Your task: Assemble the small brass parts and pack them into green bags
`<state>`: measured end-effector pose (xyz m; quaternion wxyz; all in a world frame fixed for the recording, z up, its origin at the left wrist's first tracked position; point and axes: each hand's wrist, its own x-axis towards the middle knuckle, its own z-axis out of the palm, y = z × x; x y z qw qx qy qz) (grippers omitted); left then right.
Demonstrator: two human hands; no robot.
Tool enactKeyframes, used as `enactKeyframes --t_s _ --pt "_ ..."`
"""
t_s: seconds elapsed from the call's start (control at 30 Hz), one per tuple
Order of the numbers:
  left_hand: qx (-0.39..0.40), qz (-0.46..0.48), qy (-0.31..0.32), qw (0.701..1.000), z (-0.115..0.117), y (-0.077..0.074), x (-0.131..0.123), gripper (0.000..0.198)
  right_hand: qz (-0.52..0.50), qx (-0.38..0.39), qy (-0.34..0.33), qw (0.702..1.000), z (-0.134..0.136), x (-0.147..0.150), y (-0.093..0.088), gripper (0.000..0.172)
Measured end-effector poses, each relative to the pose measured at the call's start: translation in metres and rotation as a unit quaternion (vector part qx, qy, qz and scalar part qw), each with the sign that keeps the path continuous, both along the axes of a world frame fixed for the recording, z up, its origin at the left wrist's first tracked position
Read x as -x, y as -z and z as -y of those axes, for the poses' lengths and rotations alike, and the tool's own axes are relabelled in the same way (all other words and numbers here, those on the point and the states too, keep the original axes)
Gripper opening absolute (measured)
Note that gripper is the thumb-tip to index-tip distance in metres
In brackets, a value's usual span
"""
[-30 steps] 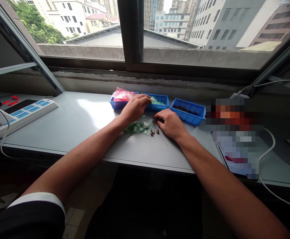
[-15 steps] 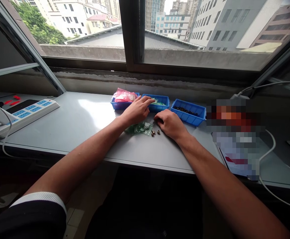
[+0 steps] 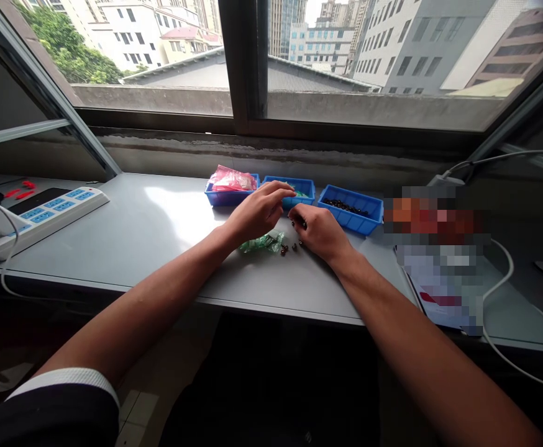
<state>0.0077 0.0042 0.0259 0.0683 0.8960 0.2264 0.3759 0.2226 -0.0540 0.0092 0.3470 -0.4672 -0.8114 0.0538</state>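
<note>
My left hand [image 3: 263, 209] hovers above a crinkled green plastic bag [image 3: 263, 242], its fingers stretched out towards the right and nothing visible in them. My right hand [image 3: 319, 228] rests low over the desk with its fingers curled and pinched together. A small dark piece shows at its fingertips, too small to name. Between the bag and my right hand lie several small brass-coloured metal pieces [image 3: 284, 250]. Just behind my left fingers stands a blue bin [image 3: 309, 184] with green packets in it, partly hidden by the hand.
Left of it, another blue bin [image 3: 225, 198] holds pink plastic packets [image 3: 234, 179]. A third blue bin [image 3: 369, 225] contains small dark parts. A white power strip [image 3: 66, 205] lies at the left, papers [image 3: 439, 292] and a white cable [image 3: 509, 267] at the right. The window stands behind.
My left hand has shifted slightly right and down, closer to my right hand. Another small metal piece now shows beside my right hand, and the green bag looks more bunched.
</note>
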Motion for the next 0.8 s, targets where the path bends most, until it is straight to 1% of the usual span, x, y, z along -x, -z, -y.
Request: enactKeyframes --t_s 0.13,0.23,0.3,0.37,0.47,0.53,0.63,0.8 --pt "0.009 0.0 0.014 1.0 0.004 0.001 0.003 0.046 -0.01 0.009 -0.012 1.0 0.0 0.0 0.0 0.023" --pt "0.02 0.009 0.014 1.0 0.006 0.001 0.006 0.044 -0.03 -0.004 -0.018 0.999 0.001 -0.001 -0.001 0.024" --pt "0.026 0.022 0.004 0.999 0.008 0.001 0.008 0.039 -0.083 -0.015 -0.014 0.996 0.002 -0.001 -0.003 0.023" --pt "0.035 0.031 -0.01 0.999 0.01 0.0 0.008 0.031 -0.161 -0.012 -0.001 0.987 0.003 0.0 -0.005 0.019" --pt "0.084 0.048 -0.012 0.995 0.015 -0.001 0.007 0.023 -0.274 0.015 0.022 0.961 0.004 0.001 -0.009 0.01" --pt "0.137 0.07 0.0 0.988 0.017 0.0 0.005 0.02 -0.326 0.035 0.03 0.944 0.004 0.002 -0.011 0.011" --pt "0.194 0.111 0.017 0.974 0.018 0.003 0.003 0.023 -0.359 0.059 0.029 0.931 0.003 0.001 -0.012 0.017" --pt "0.243 0.167 0.028 0.955 0.014 0.007 0.001 0.031 -0.378 0.087 0.01 0.922 0.0 0.001 -0.007 0.022"
